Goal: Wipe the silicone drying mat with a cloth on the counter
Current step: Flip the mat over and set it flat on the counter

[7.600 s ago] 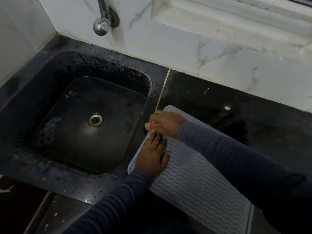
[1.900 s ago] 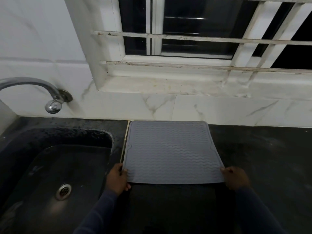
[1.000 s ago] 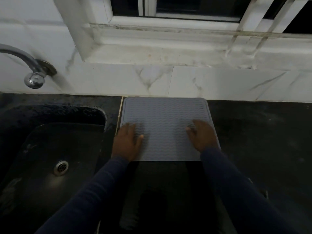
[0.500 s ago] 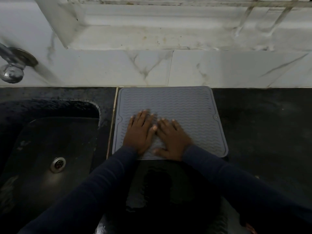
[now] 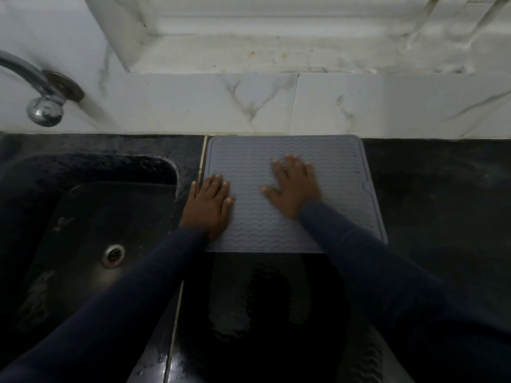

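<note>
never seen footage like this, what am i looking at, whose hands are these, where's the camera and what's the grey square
No machine here: a person wears a wide-angle camera on the head, so the single view looks down at their own hands. A grey ribbed mat lies flat on a black counter, its far edge at the tiled wall. Left of it is a dark sink with a tap above. The left hand lies flat on the mat's left edge, the right hand flat near its middle, slightly blurred. Neither holds anything, and no cloth is in sight.
</note>
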The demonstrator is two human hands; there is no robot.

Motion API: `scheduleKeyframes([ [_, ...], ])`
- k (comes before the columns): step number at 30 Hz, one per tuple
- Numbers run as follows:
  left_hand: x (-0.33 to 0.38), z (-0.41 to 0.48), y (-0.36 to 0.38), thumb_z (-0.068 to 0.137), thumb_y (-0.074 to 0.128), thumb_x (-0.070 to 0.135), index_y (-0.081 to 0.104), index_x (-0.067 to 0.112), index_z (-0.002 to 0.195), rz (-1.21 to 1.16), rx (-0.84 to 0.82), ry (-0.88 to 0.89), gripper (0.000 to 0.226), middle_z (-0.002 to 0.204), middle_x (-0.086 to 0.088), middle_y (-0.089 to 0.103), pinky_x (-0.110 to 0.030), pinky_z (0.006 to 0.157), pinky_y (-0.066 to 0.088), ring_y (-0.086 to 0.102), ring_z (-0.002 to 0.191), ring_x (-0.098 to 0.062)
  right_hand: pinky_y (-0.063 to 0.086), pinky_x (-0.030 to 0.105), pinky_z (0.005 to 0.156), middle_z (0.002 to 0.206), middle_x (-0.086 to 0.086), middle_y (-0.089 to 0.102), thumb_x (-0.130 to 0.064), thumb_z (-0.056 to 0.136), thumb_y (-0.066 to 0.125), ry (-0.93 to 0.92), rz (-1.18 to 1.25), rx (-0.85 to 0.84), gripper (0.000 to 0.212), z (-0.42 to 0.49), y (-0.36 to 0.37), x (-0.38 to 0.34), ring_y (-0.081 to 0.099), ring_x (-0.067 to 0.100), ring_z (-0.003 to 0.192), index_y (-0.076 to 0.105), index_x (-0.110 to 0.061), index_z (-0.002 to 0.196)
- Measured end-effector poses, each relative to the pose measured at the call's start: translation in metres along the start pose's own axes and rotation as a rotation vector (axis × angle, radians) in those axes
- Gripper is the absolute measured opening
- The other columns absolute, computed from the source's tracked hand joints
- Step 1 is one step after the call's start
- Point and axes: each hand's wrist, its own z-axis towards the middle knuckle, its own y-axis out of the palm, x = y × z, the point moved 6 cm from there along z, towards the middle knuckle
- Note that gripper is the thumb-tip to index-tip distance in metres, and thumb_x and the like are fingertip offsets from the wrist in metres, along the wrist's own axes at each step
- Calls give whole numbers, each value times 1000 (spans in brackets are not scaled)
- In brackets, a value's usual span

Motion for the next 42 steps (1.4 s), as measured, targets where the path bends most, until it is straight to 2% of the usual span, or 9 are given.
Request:
scheduleKeyframes([
  [6, 24, -26, -8, 92, 13, 49, 44, 11, 141, -201, 41, 13, 69, 149, -16, 37, -44, 115, 14, 29, 140, -32, 19, 57, 113, 146, 12, 47, -63, 86, 32, -579, -20, -57, 70, -105, 46, -121, 35, 37, 138, 52, -21, 138],
  [10, 32, -56, 11, 89, 16, 60, 31, 21, 148, -114, -70, -57, 72, 157, -13, 19, -44, 117, 11, 15, 145, -31, 29, 58, 110, 147, 15, 45, -59, 88, 28, -97, 71, -1, 70, -137, 30, -15, 39, 37, 136, 50, -18, 141],
  [15, 72, -70, 5, 81, 52, 5, 55, -2, 126, -180, -11, -136, 45, 136, -28, 44, -46, 108, 31, 39, 126, -44, 40, 43, 105, 133, 11, 59, -58, 85, 27, 42, 151, -57, 66, -225, 17, 56, 51, 30, 127, 65, -20, 123],
  [18, 134, -78, -2, 72, 57, -4, 57, -2, 123, -252, 17, -42, 51, 132, -27, 48, -41, 105, 34, 44, 122, -41, 51, 36, 83, 93, 1, 73, -44, 85, 49, 195, 301, 215, 34, -275, -16, 94, 67, 24, 91, 74, -21, 89],
  [21, 196, -93, 0, 84, 51, 0, 50, 2, 134, -401, -2, 79, 50, 140, -25, 43, -35, 109, 28, 40, 129, -38, 51, 43, 81, 98, 9, 70, -37, 84, 66, 584, 251, 526, 24, -332, -41, 145, 63, 34, 93, 73, -17, 95],
  [25, 257, -119, 14, 92, 49, 13, 55, 6, 130, -500, -51, 304, 39, 133, -17, 52, -28, 106, 31, 48, 123, -30, 45, 47, 84, 116, 17, 55, -42, 81, 70, 886, 271, 315, 47, -359, -18, 169, 54, 39, 108, 56, -10, 112],
  [31, 282, -148, 18, 93, 57, 14, 59, 6, 126, -803, -179, 184, 34, 114, -10, 65, -12, 89, 38, 61, 104, -19, 43, 36, 77, 102, 10, 59, -23, 82, 69, 668, 488, 358, 24, -348, -10, 157, 58, 31, 95, 57, -16, 102],
  [37, 239, -179, -5, 80, 52, 64, 63, 16, 114, -1575, -458, -297, 59, 109, -7, 69, -42, 90, 52, 65, 102, -24, 53, 32, 79, 100, 4, 71, 5, 86, 64, 275, 1433, 482, 28, -321, -43, 53, 66, 14, 92, 59, -17, 103],
  [42, 128, -220, -61, 90, 49, 54, 59, 16, 126, -1715, -404, -263, 53, 126, -18, 61, -43, 92, 49, 59, 112, -30, 51, 43, 95, 125, 14, 63, 6, 92, 50, 29, 2003, 147, 37, -288, -61, -78, 60, 26, 114, 53, -5, 128],
])
